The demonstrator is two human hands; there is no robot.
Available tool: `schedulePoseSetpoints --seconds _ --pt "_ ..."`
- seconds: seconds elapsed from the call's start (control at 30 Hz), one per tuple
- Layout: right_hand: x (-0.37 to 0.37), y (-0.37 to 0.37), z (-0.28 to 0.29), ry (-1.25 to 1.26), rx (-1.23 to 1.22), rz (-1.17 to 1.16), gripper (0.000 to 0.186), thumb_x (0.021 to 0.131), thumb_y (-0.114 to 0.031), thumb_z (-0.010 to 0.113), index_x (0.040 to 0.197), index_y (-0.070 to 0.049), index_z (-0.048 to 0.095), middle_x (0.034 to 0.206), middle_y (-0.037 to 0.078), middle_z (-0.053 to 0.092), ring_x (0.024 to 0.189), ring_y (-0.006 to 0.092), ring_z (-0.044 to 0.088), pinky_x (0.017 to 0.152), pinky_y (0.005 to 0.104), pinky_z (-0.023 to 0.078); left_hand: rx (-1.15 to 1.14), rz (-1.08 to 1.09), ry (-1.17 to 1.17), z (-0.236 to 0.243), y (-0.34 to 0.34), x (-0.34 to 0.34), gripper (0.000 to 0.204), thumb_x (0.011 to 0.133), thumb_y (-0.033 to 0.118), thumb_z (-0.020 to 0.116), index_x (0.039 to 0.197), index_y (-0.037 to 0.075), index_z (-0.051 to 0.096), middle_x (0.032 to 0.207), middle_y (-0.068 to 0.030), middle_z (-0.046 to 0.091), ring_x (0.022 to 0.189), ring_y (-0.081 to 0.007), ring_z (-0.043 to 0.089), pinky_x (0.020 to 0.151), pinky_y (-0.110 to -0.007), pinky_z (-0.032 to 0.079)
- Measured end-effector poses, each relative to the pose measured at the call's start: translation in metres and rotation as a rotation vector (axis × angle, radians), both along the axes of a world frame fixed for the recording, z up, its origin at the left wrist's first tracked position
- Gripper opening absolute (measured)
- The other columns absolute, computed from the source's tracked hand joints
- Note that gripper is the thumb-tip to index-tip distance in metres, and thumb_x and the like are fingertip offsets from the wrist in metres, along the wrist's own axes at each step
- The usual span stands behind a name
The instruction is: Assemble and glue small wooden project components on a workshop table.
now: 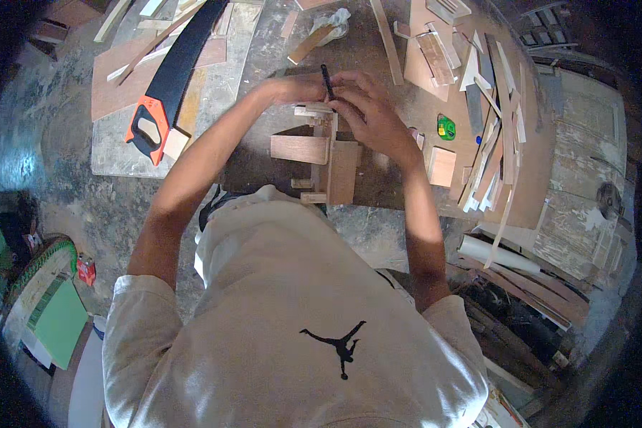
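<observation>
Gripping a dark pen [327, 82] with both hands, left hand [296, 89] and right hand [367, 114], I am pressing against the small wooden frame [321, 153] at upper centre. A handsaw [167, 82] is lying at upper left

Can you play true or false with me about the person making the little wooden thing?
1. Both hands meet at the far end of the small wooden frame. True.
2. The right hand holds a hammer. False: a thin dark tool, maybe a pencil, sits between the hands.
3. The saw has an orange and black handle. True.
4. The saw is in the left hand. False: it lies on a board to the left.
5. A small green thing lies right of the hands. True.
</observation>
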State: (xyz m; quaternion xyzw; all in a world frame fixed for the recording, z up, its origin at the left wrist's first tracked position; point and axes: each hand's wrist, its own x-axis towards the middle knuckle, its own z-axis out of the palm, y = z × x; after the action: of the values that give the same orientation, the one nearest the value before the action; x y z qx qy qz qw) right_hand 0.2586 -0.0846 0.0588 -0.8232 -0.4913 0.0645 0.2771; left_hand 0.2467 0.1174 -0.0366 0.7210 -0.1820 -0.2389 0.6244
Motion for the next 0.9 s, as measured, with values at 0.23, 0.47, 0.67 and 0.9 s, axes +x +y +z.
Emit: schedulePoseSetpoints --seconds 0.23,0.47,0.67,0.9 --pt "0.003 -0.001 -0.007 0.012 0.008 0.005 0.019 0.094 -0.015 0.068 0.109 -0.003 0.071 0.128 0.012 0.061 0.123 0.0329 0.055 0.107 0.0444 0.043 0.045 -0.046 -0.211 -0.007 0.004 -0.001 0.032 0.091 0.019 0.060 0.119 0.006 0.066 0.103 0.0003 0.063 0.093 -0.0082 0.052 0.080 -0.028 0.047" --pt "0.001 0.000 -0.002 -0.055 -0.003 0.001 0.024 0.094 -0.018 0.068 0.114 -0.005 0.071 0.127 0.011 0.063 0.120 0.0343 0.059 0.103 0.0463 0.048 0.154 -0.099 0.106 0.014 0.004 0.003 0.033 0.090 0.017 0.059 0.120 0.004 0.065 0.104 -0.0009 0.064 0.093 -0.0105 0.052 0.081 -0.030 0.046" --pt "0.000 -0.001 -0.002 -0.042 -0.016 -0.005 0.025 0.094 -0.018 0.066 0.115 -0.005 0.069 0.128 0.011 0.063 0.120 0.0354 0.059 0.106 0.0479 0.045 -0.006 0.004 0.067 0.018 0.002 -0.003 0.039 0.091 0.017 0.059 0.128 0.005 0.064 0.108 0.0005 0.063 0.096 -0.0103 0.052 0.086 -0.030 0.045" --pt "0.000 -0.001 0.000 -0.041 -0.016 -0.014 0.020 0.096 -0.017 0.066 0.109 -0.004 0.072 0.128 0.012 0.061 0.125 0.0320 0.054 0.107 0.0436 0.043 0.043 -0.026 0.036 0.016 0.000 0.000 0.054 0.091 0.015 0.058 0.145 0.008 0.050 0.115 -0.0001 0.062 0.102 -0.0105 0.052 0.092 -0.029 0.044"
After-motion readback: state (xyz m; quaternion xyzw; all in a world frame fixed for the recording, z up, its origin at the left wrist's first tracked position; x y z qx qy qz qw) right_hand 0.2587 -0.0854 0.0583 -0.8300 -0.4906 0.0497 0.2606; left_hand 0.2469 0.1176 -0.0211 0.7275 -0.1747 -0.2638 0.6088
